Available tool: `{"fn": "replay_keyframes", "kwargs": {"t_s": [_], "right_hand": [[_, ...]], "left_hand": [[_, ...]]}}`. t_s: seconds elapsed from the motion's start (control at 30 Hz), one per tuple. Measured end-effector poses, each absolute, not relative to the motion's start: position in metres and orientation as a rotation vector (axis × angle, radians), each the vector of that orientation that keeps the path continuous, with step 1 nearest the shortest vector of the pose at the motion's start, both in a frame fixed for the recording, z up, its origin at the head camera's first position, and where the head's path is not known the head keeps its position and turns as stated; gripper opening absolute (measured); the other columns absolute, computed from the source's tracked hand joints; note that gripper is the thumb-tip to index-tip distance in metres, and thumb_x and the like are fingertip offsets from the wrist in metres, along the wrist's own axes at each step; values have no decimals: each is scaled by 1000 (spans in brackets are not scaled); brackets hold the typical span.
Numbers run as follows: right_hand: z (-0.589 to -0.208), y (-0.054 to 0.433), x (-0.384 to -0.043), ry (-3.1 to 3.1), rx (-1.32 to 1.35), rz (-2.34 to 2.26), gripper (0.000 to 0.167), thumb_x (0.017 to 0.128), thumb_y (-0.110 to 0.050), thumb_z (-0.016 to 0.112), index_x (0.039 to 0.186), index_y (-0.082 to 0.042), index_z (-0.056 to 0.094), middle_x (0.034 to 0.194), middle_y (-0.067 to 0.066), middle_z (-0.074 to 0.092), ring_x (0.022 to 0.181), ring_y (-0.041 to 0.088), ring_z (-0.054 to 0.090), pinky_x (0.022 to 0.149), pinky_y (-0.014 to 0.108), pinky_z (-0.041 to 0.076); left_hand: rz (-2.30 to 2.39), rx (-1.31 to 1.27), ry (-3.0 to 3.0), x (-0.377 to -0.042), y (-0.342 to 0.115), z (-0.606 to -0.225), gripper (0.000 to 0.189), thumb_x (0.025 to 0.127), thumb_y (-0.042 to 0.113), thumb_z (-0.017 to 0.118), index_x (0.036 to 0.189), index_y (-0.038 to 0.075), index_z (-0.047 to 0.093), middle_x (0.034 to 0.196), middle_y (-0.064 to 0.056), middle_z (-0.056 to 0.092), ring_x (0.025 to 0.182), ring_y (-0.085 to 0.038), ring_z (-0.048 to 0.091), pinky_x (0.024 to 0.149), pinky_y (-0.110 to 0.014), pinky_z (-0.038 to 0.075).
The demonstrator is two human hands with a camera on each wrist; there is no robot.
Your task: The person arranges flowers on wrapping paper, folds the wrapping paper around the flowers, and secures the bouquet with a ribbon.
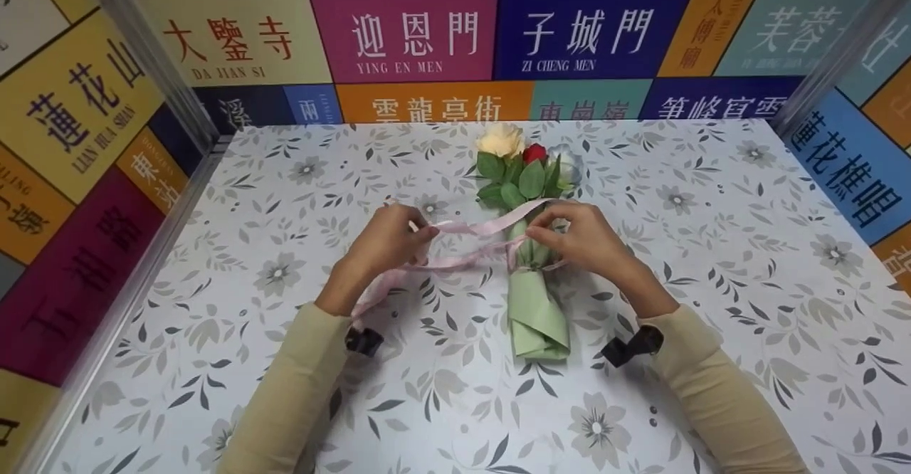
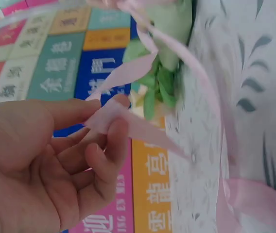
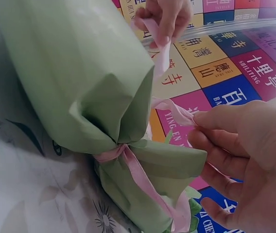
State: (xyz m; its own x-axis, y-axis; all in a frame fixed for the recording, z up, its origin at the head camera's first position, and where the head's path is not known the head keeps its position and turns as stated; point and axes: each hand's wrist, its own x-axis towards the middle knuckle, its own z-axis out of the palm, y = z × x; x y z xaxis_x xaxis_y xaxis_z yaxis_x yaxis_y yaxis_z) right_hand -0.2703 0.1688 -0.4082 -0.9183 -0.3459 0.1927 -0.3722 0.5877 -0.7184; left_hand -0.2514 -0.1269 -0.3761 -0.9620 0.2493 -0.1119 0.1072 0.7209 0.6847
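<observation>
A small bouquet lies on the table, wrapped in pale green paper (image 1: 535, 317) whose folded end points toward me. At its far end are a cream rose (image 1: 500, 139), a red rose (image 1: 535, 153), a pale bluish flower (image 1: 567, 166) and green leaves (image 1: 532, 179). A pink ribbon (image 1: 455, 263) circles the paper's narrow waist, seen closely in the right wrist view. Left of the bouquet, my left hand (image 1: 393, 235) pinches a stretch of ribbon (image 2: 123, 73) between thumb and fingers. My right hand (image 1: 580, 232), over the stems, pinches ribbon (image 3: 177, 110) between thumb and index finger.
A white tabletop (image 1: 277, 346) with a grey leaf and flower print lies beneath. Coloured panels with lettering (image 1: 413, 36) stand behind it and at both sides. Loose ribbon hangs below my left wrist, near a black wrist mount (image 1: 364, 342).
</observation>
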Motion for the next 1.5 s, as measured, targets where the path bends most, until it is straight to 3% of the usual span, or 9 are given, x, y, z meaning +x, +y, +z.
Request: {"fn": "replay_keyframes", "kwargs": {"t_s": [0.3, 0.47, 0.6, 0.73, 0.9, 1.0, 1.17, 1.3, 1.5], "right_hand": [[-409, 172, -276, -2811, 564, 1279, 14, 93, -22, 72, 94, -9, 78, 98, 10, 74, 90, 26, 61, 77, 34, 46], [-408, 172, -277, -2820, 545, 1272, 14, 92, -22, 73, 93, -8, 77, 99, 10, 74, 87, 25, 59, 74, 34, 45], [-407, 173, -277, -2821, 542, 1273, 14, 92, -22, 73, 94, -8, 77, 101, 11, 75, 90, 26, 60, 77, 35, 45], [-407, 174, -278, -2816, 557, 1268, 15, 92, -22, 73, 94, -8, 77, 101, 11, 75, 93, 26, 62, 81, 35, 46], [-406, 174, -277, -2795, 594, 1273, 14, 92, -21, 73, 94, -8, 77, 98, 11, 75, 92, 24, 63, 80, 34, 47], [-407, 175, -276, -2786, 596, 1279, 13, 91, -19, 74, 94, -7, 78, 96, 10, 76, 92, 24, 64, 81, 33, 48], [-407, 175, -277, -2782, 588, 1287, 12, 91, -18, 74, 93, -7, 77, 96, 11, 76, 91, 24, 64, 79, 30, 47], [-406, 175, -277, -2800, 592, 1287, 13, 91, -20, 74, 94, -7, 77, 98, 10, 76, 88, 23, 62, 75, 27, 46], [-406, 176, -277, -2807, 603, 1282, 14, 92, -20, 73, 95, -7, 77, 98, 11, 75, 88, 25, 62, 74, 28, 47]], "left_hand": [[1265, 381, 2418, -220, -112, -374, 24, 100, 24, 63, 96, 4, 75, 80, -7, 75, 60, -13, 68, 55, -29, 54], [1340, 478, 2342, -213, -100, -378, 20, 93, 25, 72, 95, 8, 81, 78, 3, 69, 62, -10, 57, 52, -25, 48], [1449, 447, 2211, -212, -83, -384, 14, 92, 20, 73, 96, 8, 80, 76, -4, 71, 61, -10, 61, 51, -23, 49], [1606, 370, 2048, -211, -62, -390, 11, 92, 12, 72, 99, 4, 76, 88, -12, 77, 61, -12, 68, 51, -24, 53], [1856, 293, 1798, -209, -36, -396, 11, 92, 7, 71, 85, 8, 62, 73, 2, 75, 54, -9, 67, 44, -21, 47], [1921, 289, 1732, -207, -24, -397, 17, 92, 8, 70, 83, 11, 57, 72, -2, 75, 51, -9, 66, 41, -20, 44], [1755, 362, 2043, -207, -13, -405, 9, 89, 10, 75, 86, 6, 67, 83, -18, 77, 50, -8, 64, 41, -21, 46], [1504, 411, 2386, -208, -13, -413, 12, 86, 17, 79, 90, 5, 81, 90, -10, 79, 62, 0, 57, 52, -16, 42], [1424, 336, 2533, -211, -23, -410, 17, 88, 25, 78, 86, 9, 83, 72, -7, 75, 49, -5, 41, 46, -20, 28]]}}
